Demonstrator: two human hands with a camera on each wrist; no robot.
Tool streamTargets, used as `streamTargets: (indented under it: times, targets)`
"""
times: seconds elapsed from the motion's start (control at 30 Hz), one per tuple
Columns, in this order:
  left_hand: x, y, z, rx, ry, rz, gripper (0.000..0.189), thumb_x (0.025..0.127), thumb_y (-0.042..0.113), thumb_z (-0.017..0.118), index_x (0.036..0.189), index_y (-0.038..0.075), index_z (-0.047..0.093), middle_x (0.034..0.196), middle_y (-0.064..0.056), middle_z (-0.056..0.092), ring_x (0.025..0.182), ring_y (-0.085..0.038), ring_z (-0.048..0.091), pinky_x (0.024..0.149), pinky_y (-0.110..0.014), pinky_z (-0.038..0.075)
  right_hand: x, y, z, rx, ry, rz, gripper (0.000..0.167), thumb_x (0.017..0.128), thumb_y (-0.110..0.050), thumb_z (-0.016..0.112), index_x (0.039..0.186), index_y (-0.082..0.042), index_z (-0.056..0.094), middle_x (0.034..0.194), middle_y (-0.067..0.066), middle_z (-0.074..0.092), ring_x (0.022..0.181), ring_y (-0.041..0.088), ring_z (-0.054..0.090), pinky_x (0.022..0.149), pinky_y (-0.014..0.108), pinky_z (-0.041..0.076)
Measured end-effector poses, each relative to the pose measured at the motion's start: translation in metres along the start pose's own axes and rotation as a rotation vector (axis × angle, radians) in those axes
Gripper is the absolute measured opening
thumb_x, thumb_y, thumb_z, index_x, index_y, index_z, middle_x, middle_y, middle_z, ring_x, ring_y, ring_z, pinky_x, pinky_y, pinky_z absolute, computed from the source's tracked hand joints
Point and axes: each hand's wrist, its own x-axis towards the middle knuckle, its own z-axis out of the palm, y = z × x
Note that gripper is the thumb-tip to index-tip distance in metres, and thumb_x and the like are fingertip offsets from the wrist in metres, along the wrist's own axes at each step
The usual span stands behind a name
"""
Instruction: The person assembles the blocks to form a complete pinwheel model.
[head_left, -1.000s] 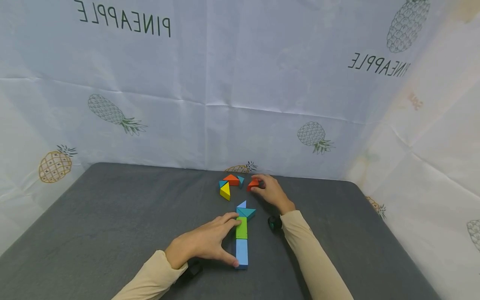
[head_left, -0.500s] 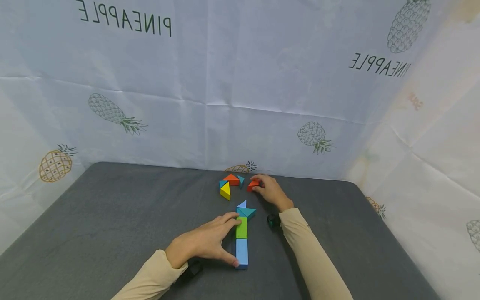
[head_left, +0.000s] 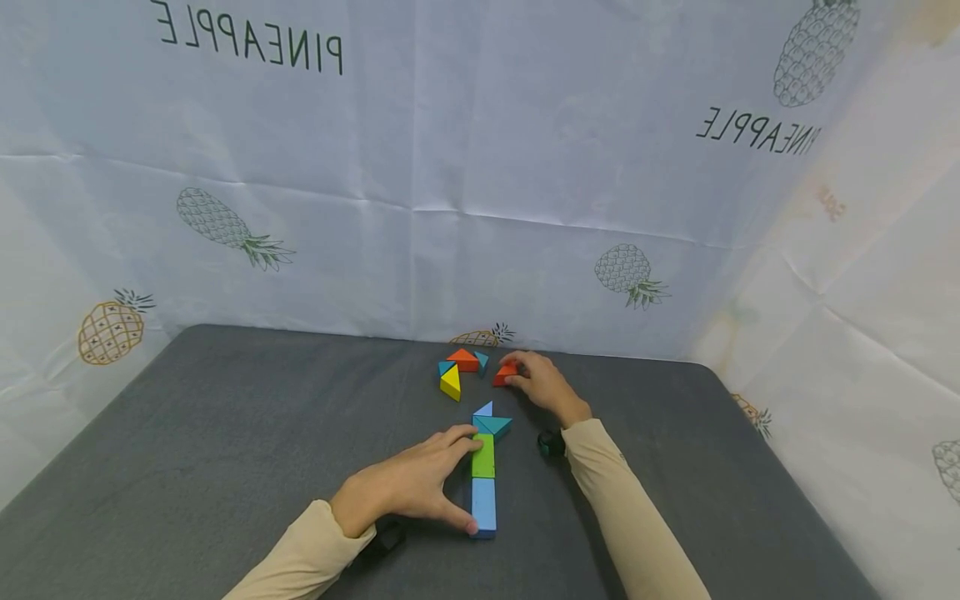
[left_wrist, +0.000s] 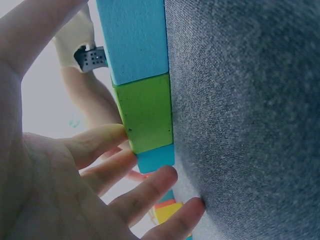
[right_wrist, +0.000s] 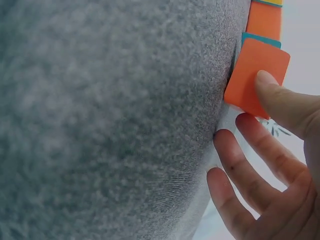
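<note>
My left hand (head_left: 408, 479) lies beside a row of blocks, its fingers spread. In the left wrist view the fingertips touch the side of the green block (left_wrist: 146, 112) near the teal piece; the thumb tip is at the near end of the long light-blue block (head_left: 483, 504). Beyond the green block come teal triangular blocks (head_left: 495, 425) and a small light-blue triangle (head_left: 485, 409). My right hand (head_left: 551, 390) pinches a red triangular block (right_wrist: 250, 75) at the far side of the table, thumb on its face and index finger at its edge. The other right fingers are free.
Left of the right hand stand another red triangular block (head_left: 462, 361), a small teal triangle (head_left: 482, 362), a yellow triangular block (head_left: 451, 382) and a blue one (head_left: 444, 367). A pineapple-print curtain (head_left: 480, 233) hangs behind the dark grey table (head_left: 300, 417).
The red triangular block under the right hand has turned and shifted very slightly, its base now angled a bit differently. The left hand and the row of blocks have stayed put.
</note>
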Motion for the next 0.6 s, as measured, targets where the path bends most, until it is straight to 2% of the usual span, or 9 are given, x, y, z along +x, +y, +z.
streamTargets:
  times: [0.27, 0.6]
  targets:
    - [0.000, 0.000, 0.000, -0.002, -0.001, -0.002, 0.101, 0.073, 0.062, 0.080, 0.152, 0.014, 0.038, 0.162, -0.003, 0.026, 0.146, -0.027, 0.033, 0.112, -0.054, 0.038, -0.003, -0.002, 0.000, 0.004, -0.040, -0.053, 0.032, 0.095, -0.016, 0.067, 0.127, -0.011, 0.066, 0.120, 0.011, 0.065, 0.097, 0.025, 0.062, 0.085, 0.042, 0.053]
    - [0.000, 0.000, 0.000, 0.004, 0.003, 0.005, 0.101, 0.073, 0.062, 0.079, 0.152, 0.014, 0.038, 0.162, -0.003, 0.026, 0.147, -0.028, 0.033, 0.112, -0.054, 0.038, -0.006, -0.010, 0.002, 0.016, -0.075, -0.094, 0.033, 0.094, -0.017, 0.067, 0.127, -0.011, 0.066, 0.115, 0.009, 0.065, 0.090, 0.019, 0.058, 0.083, 0.039, 0.051]
